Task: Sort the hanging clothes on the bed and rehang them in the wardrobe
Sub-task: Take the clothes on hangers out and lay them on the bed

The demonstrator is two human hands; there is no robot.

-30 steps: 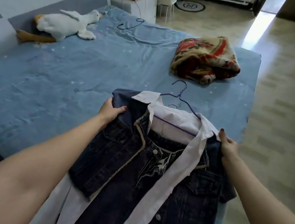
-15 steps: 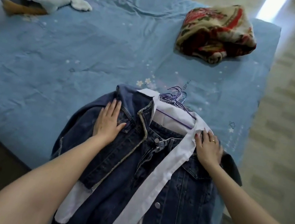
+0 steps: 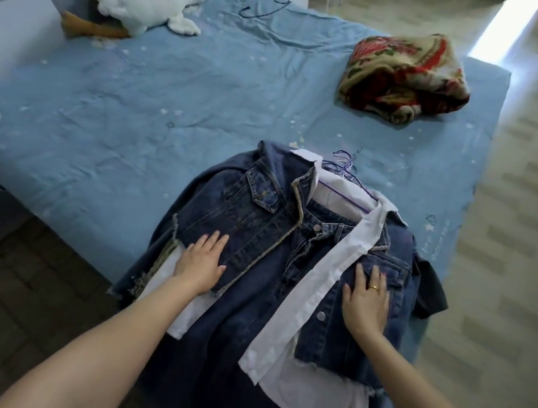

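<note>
Stack of hanging clothes [image 3: 285, 275] lies at near edge of bed [image 3: 134, 122]: denim jacket [image 3: 259, 216] on top, white shirt [image 3: 327, 274] beneath, purple hangers [image 3: 344, 171] at far end. Left hand [image 3: 202, 263] rests flat, fingers straight, on jacket's left panel. Right hand [image 3: 366, 299] lies flat, fingers extended, on right panel. Both forearms reach forward, palms down.

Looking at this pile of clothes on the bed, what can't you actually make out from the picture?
- Head view: how many garments lie under the denim jacket and white shirt; they cover the stack.
- How many purple hangers: the hooks overlap, shoulders are inside the clothes.
- The clothes' lower ends: cut by the bottom edge.
- The wardrobe: out of frame.
</note>
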